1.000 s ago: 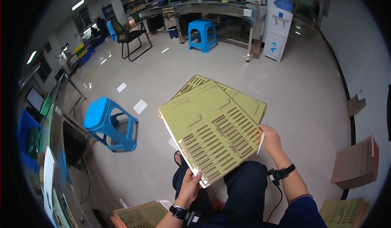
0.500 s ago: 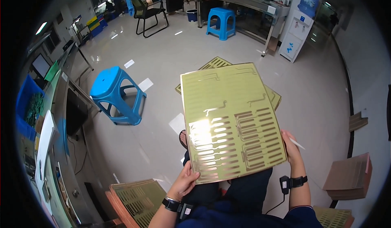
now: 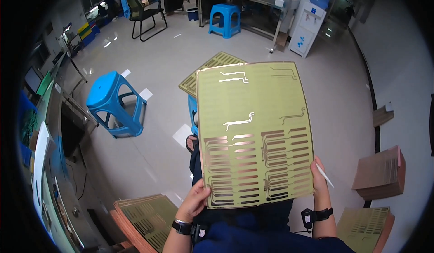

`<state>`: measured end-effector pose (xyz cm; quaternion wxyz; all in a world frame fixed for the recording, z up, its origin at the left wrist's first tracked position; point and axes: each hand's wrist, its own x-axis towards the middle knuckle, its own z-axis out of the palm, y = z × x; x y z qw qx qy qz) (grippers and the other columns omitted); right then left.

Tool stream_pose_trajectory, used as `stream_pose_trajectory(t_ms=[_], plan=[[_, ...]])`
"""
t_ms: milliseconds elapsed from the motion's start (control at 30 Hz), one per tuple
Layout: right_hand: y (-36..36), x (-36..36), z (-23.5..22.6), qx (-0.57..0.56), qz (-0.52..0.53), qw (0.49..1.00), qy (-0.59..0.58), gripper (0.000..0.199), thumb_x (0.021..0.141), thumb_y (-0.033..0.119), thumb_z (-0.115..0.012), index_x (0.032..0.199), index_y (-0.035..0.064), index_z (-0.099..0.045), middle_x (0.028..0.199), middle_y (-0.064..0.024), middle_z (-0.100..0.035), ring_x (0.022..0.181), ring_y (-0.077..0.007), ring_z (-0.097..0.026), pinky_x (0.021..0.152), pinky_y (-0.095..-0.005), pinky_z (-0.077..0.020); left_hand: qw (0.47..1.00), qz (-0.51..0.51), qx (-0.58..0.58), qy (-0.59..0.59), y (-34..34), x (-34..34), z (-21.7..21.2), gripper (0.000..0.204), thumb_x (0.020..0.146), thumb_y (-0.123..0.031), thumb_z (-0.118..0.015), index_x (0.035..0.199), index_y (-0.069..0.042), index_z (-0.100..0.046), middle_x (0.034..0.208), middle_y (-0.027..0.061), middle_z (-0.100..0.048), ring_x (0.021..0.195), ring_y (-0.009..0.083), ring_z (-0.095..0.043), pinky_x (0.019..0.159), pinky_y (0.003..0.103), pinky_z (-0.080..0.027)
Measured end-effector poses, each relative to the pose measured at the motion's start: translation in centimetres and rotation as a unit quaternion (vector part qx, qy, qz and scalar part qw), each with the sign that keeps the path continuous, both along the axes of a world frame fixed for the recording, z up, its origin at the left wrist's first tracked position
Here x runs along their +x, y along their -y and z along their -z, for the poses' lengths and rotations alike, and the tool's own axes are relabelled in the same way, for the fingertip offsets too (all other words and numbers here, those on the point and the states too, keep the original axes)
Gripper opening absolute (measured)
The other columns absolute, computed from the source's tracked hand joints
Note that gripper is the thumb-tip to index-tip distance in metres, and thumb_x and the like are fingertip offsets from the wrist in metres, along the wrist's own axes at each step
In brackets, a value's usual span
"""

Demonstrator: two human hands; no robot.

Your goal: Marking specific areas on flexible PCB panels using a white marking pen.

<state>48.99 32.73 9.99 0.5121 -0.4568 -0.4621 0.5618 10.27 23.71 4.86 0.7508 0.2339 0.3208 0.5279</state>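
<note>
The left hand (image 3: 193,202) pinches the lower left corner of a large yellow-green panel (image 3: 254,133) patterned with copper-coloured slots and traces, thumb on its face, fingers hidden behind. The panel rises up and away from both hands over the lap, a second like sheet (image 3: 205,72) showing beyond its far edge. It looks thin, light and stiff yet prone to flexing and scratching, so edge grips at two opposite corners seem safest. The right hand (image 3: 319,179) clasps the lower right edge, a thin white stick (image 3: 325,175) alongside its fingers.
</note>
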Motion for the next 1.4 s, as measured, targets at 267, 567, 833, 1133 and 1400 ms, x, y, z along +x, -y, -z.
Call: stream_pose_trajectory(t_ms=[267,567,833,1133,1400], plan=[[3.6,-0.8,2.7,-0.047,0.014,0.999,-0.011,0.035,0.1,0.029,-0.051,0.12,0.0005,-0.052,0.107,-0.0059,-0.062,0.098,-0.0116,-0.058,0.085,-0.0254,-0.0479,0.954,-0.214,-0.105,-0.18,-0.6,3.5,-1.7,0.048,0.105,-0.034,-0.033,0.118,0.006,-0.057,0.113,0.0122,-0.064,0.099,0.0153,-0.06,0.088,0.029,-0.047],[5.4,-1.3,5.1,-0.143,0.076,0.986,0.039,0.041,0.101,0.024,-0.046,0.133,-0.0022,-0.044,0.114,-0.0103,-0.062,0.103,-0.015,-0.059,0.09,-0.0283,-0.0468,0.943,-0.201,-0.109,-0.242,0.5,2.4,0.4,0.047,0.105,-0.034,-0.036,0.111,0.007,-0.06,0.105,0.0113,-0.066,0.091,0.0141,-0.061,0.083,0.028,-0.048],[3.2,-4.6,0.2,0.101,0.037,0.963,0.247,0.037,0.102,0.025,-0.041,0.126,-0.0008,-0.053,0.101,-0.0124,-0.065,0.092,-0.0195,-0.06,0.084,-0.0301,-0.0474,0.883,-0.08,-0.16,-0.434,1.5,-0.9,1.3,0.04,0.101,-0.033,-0.044,0.104,0.002,-0.063,0.091,0.0093,-0.069,0.076,0.0164,-0.062,0.073,0.031,-0.049],[3.6,-12.7,-1.2,0.043,-0.336,0.929,0.148,0.016,0.09,0.018,-0.064,0.098,0.0038,-0.062,0.085,-0.0072,-0.065,0.081,-0.0167,-0.065,0.072,-0.0287,-0.0514,0.901,0.096,0.134,-0.4,0.2,2.7,-6.5,0.021,0.086,-0.004,-0.064,0.107,-0.001,-0.062,0.099,0.0074,-0.064,0.085,0.0135,-0.061,0.078,0.027,-0.05],[3.4,-12.6,0.0,0.01,-0.369,0.924,0.097,0.011,0.087,0.008,-0.066,0.093,0.0012,-0.06,0.089,-0.0082,-0.068,0.079,-0.0153,-0.065,0.07,-0.029,-0.0521,0.931,0.107,0.064,-0.342,0.0,4.0,-5.3,0.006,0.088,-0.003,-0.065,0.093,0.002,-0.064,0.081,0.0034,-0.066,0.07,0.0096,-0.061,0.065,0.022,-0.05]])
